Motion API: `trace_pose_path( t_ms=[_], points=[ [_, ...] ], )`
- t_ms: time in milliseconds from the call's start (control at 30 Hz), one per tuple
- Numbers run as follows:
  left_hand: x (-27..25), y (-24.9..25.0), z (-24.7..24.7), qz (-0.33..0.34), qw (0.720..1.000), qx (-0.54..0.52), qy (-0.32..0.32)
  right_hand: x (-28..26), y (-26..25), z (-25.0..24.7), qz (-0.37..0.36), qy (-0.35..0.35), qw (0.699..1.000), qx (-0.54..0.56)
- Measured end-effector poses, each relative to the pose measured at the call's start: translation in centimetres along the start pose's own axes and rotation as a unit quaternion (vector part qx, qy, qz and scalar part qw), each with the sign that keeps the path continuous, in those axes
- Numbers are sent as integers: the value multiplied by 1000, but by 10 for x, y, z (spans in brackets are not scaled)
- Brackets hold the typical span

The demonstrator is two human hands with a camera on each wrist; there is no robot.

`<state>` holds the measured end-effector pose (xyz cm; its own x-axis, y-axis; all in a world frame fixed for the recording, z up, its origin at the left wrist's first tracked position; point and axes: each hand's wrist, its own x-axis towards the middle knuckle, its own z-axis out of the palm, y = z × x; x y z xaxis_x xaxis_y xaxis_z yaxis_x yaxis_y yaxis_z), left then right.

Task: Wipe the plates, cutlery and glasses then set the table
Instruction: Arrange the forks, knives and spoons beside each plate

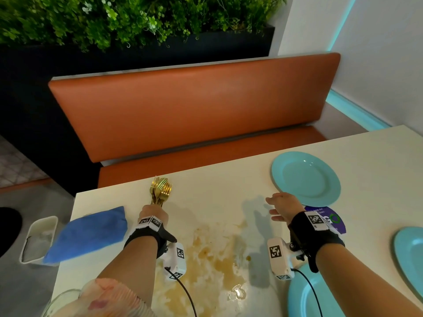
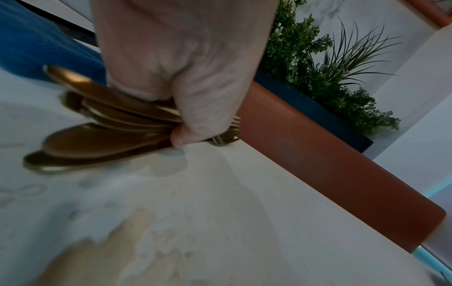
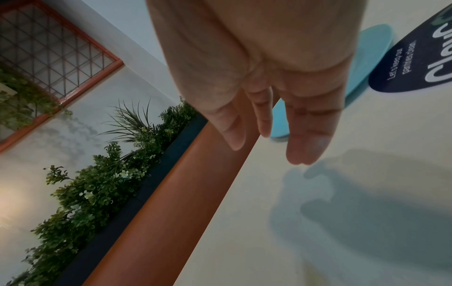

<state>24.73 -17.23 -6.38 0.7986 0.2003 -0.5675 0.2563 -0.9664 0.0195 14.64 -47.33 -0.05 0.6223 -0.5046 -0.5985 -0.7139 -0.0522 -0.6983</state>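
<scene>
At a cream table (image 1: 229,191) smeared with brown spill (image 1: 212,250), a person's left hand (image 1: 153,215) grips a bundle of gold cutlery (image 1: 161,191), raised just right of a blue cloth (image 1: 89,234). The right hand (image 1: 285,205), fingers straight and holding nothing, hovers beside the nearest of three turquoise plates (image 1: 305,175).

Only legible text sits on dark purple round sticker (image 3: 415,63) on table (image 3: 318,232), just beside far teal plate (image 3: 374,48): small white "Let's keep our pantries clean", plus large white word cut off, approx "Clo…"; rest unreadable.
</scene>
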Motion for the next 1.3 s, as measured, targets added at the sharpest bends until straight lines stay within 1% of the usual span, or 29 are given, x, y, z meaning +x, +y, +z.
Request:
trace_pose_path(
  t_ms=[100,167,233,267,333,433,567,633,767,833,867,967,1033,1067,1100,1167,1233,1300],
  points=[
    [-1,0,3,17,998,53,14,-2,0,9,-8,-10,1000,-15],
    [-6,0,5,23,998,60,17,-5,-1,15,-14,-18,999,-25],
    [-13,1,3,26,999,30,31,-7,-2,21,-22,-27,998,-45],
    [-14,1,2,25,998,31,38,-9,-2,25,-27,-32,997,-59],
    [-14,3,0,25,998,45,34,-11,-3,33,-32,-49,995,-85],
    [-14,5,-1,45,997,60,24,-16,-7,50,-40,-76,987,-132],
    [-10,4,0,62,994,85,25,-16,-7,73,-60,-96,981,-155],
    [-7,3,-1,70,995,68,32,-16,-8,84,-64,-111,978,-164],
    [-7,2,-2,64,997,46,0,-18,-9,98,-68,-131,972,-180],
    [0,3,3,36,999,15,-17,-19,-9,102,-69,-136,970,-187],
    [10,1,9,37,999,11,-19,-20,-10,103,-70,-138,969,-194],
    [-10,3,-3,63,996,0,-68,-23,-13,106,-84,-153,959,-224],
    [-23,8,-15,77,995,-53,-41,-26,-15,106,-100,-157,954,-235],
    [-25,12,-17,86,992,-86,-45,-28,-16,106,-103,-159,953,-235],
    [-28,16,-19,98,986,-122,-57,-31,-18,105,-105,-164,953,-230],
    [-39,23,-21,113,961,-232,-102,-36,-22,102,-99,-182,956,-207],
    [-51,35,-22,124,919,-346,-142,-43,-26,96,-93,-195,964,-156],
    [-71,51,-26,150,867,-436,-188,-50,-28,88,-97,-199,971,-89]
  ],
)
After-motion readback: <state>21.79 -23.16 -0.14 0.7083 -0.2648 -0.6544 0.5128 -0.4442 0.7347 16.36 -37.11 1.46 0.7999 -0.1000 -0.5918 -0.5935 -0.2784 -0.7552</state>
